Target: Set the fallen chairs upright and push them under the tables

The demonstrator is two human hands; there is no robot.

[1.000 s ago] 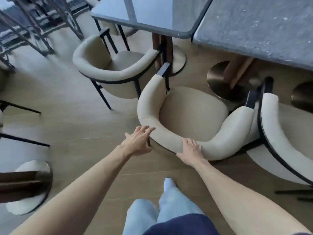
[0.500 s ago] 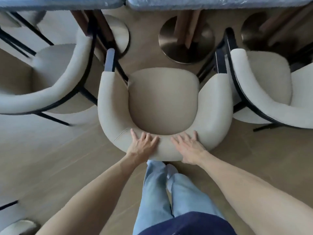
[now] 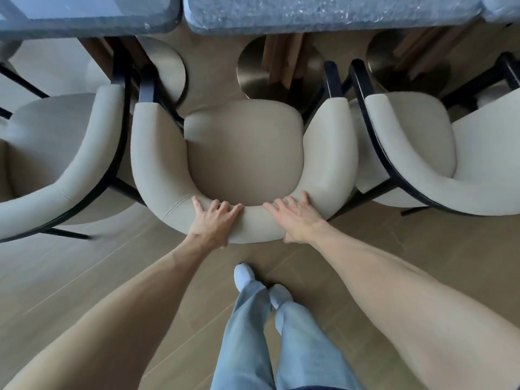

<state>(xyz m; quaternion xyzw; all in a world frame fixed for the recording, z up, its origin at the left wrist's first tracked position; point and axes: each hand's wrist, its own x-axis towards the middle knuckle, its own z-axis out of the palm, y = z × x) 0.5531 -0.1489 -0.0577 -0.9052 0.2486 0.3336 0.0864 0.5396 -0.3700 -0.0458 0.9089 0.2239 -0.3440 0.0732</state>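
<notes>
Chair (image 3: 244, 153) in the middle stands upright on the wooden floor (image 3: 84, 277), between two similar chairs: the left chair (image 3: 56, 153) and the right chair (image 3: 422, 153). Its open side faces the grey table (image 3: 323, 15), and its seat lies before the table edge, not yet under it. We rest our left hand (image 3: 212, 223) and right hand (image 3: 295, 218) flat on the curved backrest, fingers straight and spread, clamping nothing. We judge this is because a push needs only palms behind the back. Both hands sit near the centre, so the chair should go straight, between its neighbours, toward the round table base (image 3: 259, 71).
</notes>
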